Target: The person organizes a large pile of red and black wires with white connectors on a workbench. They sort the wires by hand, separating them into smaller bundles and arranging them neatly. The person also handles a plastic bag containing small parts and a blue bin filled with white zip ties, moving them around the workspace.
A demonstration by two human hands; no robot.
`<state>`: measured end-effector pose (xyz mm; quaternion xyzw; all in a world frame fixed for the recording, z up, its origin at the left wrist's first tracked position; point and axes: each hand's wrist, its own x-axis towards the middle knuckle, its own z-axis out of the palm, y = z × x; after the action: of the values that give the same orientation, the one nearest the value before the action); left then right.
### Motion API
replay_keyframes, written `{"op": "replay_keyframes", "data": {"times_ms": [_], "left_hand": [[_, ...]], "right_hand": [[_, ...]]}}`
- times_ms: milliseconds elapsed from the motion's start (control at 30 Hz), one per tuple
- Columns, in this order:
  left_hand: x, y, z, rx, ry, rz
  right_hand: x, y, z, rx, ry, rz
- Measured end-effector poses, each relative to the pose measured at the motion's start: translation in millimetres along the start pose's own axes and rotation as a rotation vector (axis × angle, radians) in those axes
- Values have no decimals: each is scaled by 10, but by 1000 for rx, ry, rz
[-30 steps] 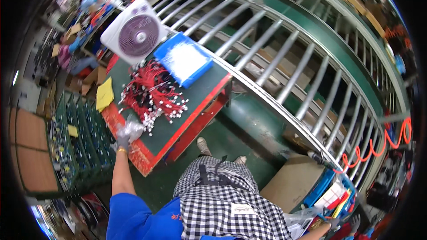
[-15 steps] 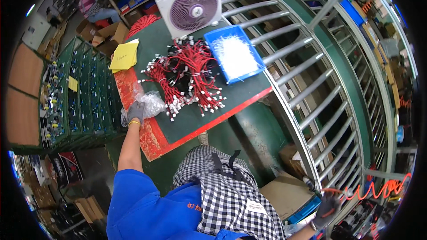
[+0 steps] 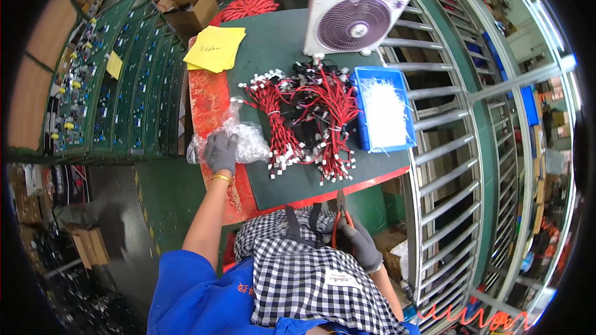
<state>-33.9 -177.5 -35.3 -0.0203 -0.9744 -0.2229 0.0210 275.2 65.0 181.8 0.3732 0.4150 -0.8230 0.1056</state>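
My left hand, in a grey glove, is closed on a crumpled clear plastic bag at the table's left side. By the near table edge, my right hand, also gloved, grips pliers with red handles, jaws pointing away from me. Between the bag and a blue tray lie bundles of red and black wires with white connectors, tied round the middle. The tray holds a heap of thin white strips, perhaps cable ties. Part of the pliers' handles is hidden by my right hand.
A white fan stands at the table's far right, and yellow paper sheets lie far left. A metal roller rack borders the right side. Green shelving with small parts stands left; red coils lie beyond the table.
My right hand has come from the far lower right, beside the orange coiled hose, to the near table edge, now with pliers. My left hand stays at the bag. The view has shifted.
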Motion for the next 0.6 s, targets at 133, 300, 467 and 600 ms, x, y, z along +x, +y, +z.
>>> {"op": "replay_keyframes", "data": {"times_ms": [133,300,467,600], "left_hand": [[25,174,52,-49,90,-34],[132,410,-38,-81,242,114],[23,728,-18,-265,9,244],[79,1192,56,-5,-171,36]], "right_hand": [[372,-280,-22,-1104,-30,-348],[1103,-994,305,-1571,-107,-847],[1817,-1410,671,-1924,-166,-937],[2350,-1543,920,-2083,-218,-1033]]}}
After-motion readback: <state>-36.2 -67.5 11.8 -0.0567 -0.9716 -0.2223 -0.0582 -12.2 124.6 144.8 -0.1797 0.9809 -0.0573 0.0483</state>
